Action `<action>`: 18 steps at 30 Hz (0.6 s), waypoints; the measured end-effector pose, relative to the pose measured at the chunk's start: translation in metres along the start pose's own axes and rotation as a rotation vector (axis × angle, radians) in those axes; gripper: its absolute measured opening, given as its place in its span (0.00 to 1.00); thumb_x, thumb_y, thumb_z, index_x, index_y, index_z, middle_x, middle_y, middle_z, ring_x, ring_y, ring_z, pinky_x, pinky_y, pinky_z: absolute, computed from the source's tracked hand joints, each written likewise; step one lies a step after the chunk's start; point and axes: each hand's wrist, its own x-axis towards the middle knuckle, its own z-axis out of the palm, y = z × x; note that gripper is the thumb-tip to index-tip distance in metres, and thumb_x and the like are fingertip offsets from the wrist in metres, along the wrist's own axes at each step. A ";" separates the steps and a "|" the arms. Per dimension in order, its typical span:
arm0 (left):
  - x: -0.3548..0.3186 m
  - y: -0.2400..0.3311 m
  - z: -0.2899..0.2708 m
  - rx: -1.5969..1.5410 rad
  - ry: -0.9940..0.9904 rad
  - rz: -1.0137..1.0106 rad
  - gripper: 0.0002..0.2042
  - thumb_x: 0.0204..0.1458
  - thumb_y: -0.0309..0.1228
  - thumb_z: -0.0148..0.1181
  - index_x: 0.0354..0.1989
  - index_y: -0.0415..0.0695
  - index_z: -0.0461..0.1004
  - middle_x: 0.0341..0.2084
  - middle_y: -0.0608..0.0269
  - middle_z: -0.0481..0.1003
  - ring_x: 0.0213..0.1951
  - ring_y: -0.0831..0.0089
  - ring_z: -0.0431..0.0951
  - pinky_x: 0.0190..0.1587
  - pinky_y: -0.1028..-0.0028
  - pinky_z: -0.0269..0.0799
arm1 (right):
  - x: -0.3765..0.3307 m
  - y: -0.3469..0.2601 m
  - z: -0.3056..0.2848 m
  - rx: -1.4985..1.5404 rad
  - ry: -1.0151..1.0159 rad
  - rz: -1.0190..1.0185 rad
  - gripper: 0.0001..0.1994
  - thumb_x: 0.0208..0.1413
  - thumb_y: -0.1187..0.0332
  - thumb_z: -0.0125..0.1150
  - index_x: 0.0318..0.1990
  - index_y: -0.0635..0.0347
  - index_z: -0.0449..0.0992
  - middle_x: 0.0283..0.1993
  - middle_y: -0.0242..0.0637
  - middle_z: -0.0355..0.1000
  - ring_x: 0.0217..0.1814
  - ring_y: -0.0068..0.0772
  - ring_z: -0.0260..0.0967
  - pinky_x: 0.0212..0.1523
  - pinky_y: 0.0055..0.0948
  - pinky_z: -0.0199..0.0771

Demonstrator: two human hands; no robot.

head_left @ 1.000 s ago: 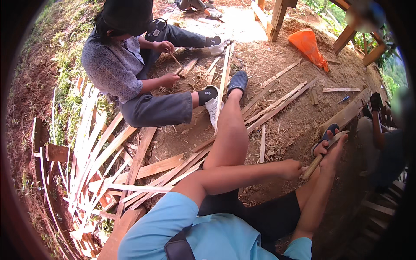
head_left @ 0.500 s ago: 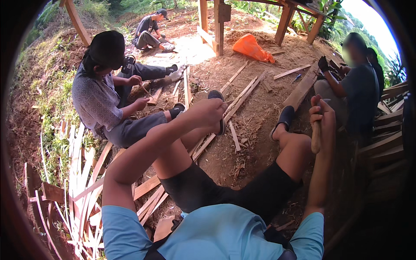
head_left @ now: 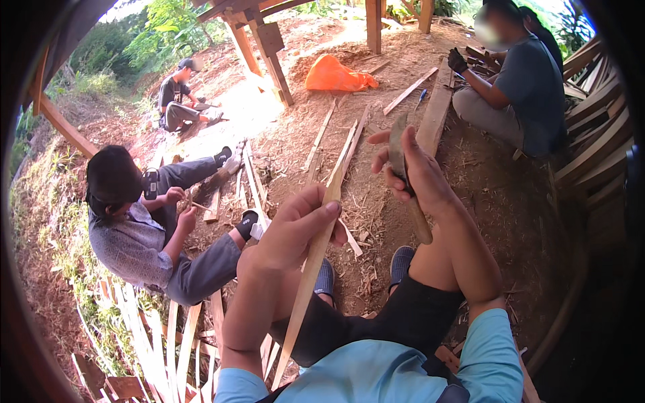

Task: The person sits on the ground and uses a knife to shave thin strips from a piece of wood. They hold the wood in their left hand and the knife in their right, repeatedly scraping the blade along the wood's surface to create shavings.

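Note:
In front of my lap, my left hand (head_left: pixel 295 232) pinches a long, thin strip of pale wood (head_left: pixel 308 275) between thumb and fingers. The strip slants from its narrow upper end down toward my left forearm. My right hand (head_left: pixel 426 174), to the right of the strip and apart from it, holds a knife with a dark curved blade (head_left: pixel 398 151) and a wooden handle (head_left: pixel 421 225). Its blade points up while the handle hangs below the palm. Some fingers of that hand are loosely spread behind the blade.
A person (head_left: pixel 134 228) sits close at left handling a small stick. Another person (head_left: pixel 524 87) sits at right beside a plank (head_left: pixel 435 117). Farther off are a third person (head_left: pixel 178 101) and an orange sheet (head_left: pixel 336 72). Wood strips (head_left: pixel 151 329) and stacked timber (head_left: pixel 598 141) flank me.
My left hand has come nearer and lower, with the wood strip now plainly visible. My right hand has moved left and turned, showing the blade. My feet have drawn in; the view has swung right.

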 end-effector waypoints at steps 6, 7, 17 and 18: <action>0.043 -0.003 0.009 0.019 0.016 -0.024 0.07 0.61 0.30 0.43 0.44 0.41 0.62 0.23 0.61 0.72 0.15 0.77 0.70 0.17 0.82 0.64 | 0.028 0.003 -0.001 -0.228 0.034 -0.237 0.20 0.63 0.55 0.44 0.54 0.60 0.63 0.30 0.31 0.67 0.22 0.16 0.61 0.22 0.16 0.63; 0.053 -0.004 0.004 0.032 -0.040 -0.023 0.07 0.61 0.29 0.42 0.44 0.41 0.62 0.22 0.61 0.72 0.14 0.77 0.69 0.16 0.82 0.63 | 0.027 0.015 -0.007 -0.315 0.050 -0.311 0.20 0.62 0.56 0.47 0.55 0.61 0.62 0.33 0.33 0.67 0.27 0.16 0.62 0.27 0.16 0.64; 0.114 -0.042 -0.034 -0.138 0.203 -0.110 0.11 0.62 0.37 0.39 0.38 0.42 0.64 0.11 0.63 0.65 0.08 0.77 0.61 0.09 0.80 0.57 | 0.051 0.064 -0.046 -0.645 0.046 -0.518 0.08 0.55 0.71 0.56 0.42 0.61 0.70 0.33 0.41 0.71 0.32 0.38 0.71 0.31 0.30 0.69; 0.116 -0.043 -0.030 -0.128 0.206 -0.109 0.12 0.62 0.37 0.38 0.39 0.42 0.63 0.11 0.63 0.65 0.08 0.78 0.61 0.09 0.80 0.57 | 0.053 0.066 -0.046 -0.624 0.067 -0.498 0.07 0.54 0.73 0.57 0.41 0.61 0.71 0.34 0.41 0.71 0.32 0.39 0.71 0.31 0.31 0.70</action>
